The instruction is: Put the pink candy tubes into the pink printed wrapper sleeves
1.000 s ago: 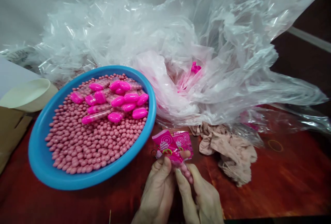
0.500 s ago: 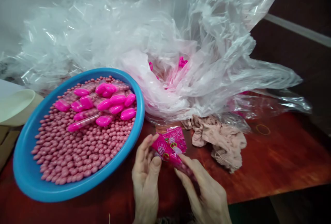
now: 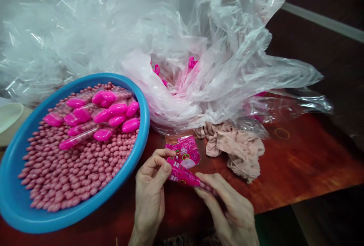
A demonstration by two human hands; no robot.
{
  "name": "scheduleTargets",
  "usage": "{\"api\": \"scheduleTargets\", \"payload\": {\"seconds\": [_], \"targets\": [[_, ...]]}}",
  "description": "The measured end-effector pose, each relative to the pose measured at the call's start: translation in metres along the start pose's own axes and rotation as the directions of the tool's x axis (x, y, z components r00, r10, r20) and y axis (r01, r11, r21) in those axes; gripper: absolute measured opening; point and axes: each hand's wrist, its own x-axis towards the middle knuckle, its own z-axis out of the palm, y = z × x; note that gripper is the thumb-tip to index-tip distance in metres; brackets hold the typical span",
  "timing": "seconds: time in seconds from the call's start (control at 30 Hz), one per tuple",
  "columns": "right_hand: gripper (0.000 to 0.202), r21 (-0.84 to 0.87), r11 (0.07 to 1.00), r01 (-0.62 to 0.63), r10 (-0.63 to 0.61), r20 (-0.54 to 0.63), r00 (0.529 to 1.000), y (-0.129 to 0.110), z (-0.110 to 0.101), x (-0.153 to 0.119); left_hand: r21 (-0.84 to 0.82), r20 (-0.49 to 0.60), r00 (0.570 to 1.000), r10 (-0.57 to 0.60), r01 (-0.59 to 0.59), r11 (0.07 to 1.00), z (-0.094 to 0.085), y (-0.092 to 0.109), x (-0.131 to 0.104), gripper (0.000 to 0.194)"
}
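Note:
My left hand (image 3: 152,185) pinches the left end of a pink printed wrapper (image 3: 182,173) between thumb and fingers. This wrapper lies around a clear tube of pink candies (image 3: 208,188), whose right part shows past its edge. My right hand (image 3: 229,204) is closed on that right part, thumb below and fingers above; the tube's far end is hidden in the palm. Just beyond my hands, more pink printed wrappers (image 3: 191,148) lie flat on the table. To the left, a blue basin (image 3: 144,124) holds loose pink candies (image 3: 71,177) and several filled tubes with bright pink caps (image 3: 102,135).
A crumpled beige cloth (image 3: 234,147) lies right of the wrappers. Behind stands an open clear plastic bag (image 3: 227,75) with bright pink pieces (image 3: 192,62) inside. More clear plastic (image 3: 65,37) is heaped at the back left. A rubber band (image 3: 282,133) rests on the red-brown table (image 3: 307,170).
The wrapper has gone from partly open to wrapped more closely around the tube. Both hands stay on it. The whole view has shifted slightly, moving the basin and bag leftward.

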Motion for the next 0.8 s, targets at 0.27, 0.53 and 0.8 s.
{"api": "scheduleTargets", "payload": {"seconds": [0.27, 0.53, 0.8], "targets": [[0.018, 0.263, 0.870, -0.418, 0.411, 0.083, 0.908, -0.004, 0.002, 0.005, -0.172, -0.083, 0.993, -0.082, 0.067, 0.983, 0.006, -0.003, 0.001, 0.016], [0.034, 0.440, 0.635, -0.635, 0.599, 0.239, 0.764, -0.015, 0.007, 0.006, -0.096, 0.134, 0.944, -0.303, 0.317, 0.944, 0.003, -0.014, -0.009, 0.022], [0.036, 0.346, 0.621, -0.703, 0.690, 0.185, 0.700, -0.031, 0.021, -0.008, -0.250, 0.105, 0.917, -0.384, 0.398, 0.883, 0.015, -0.031, -0.024, 0.017]]}}
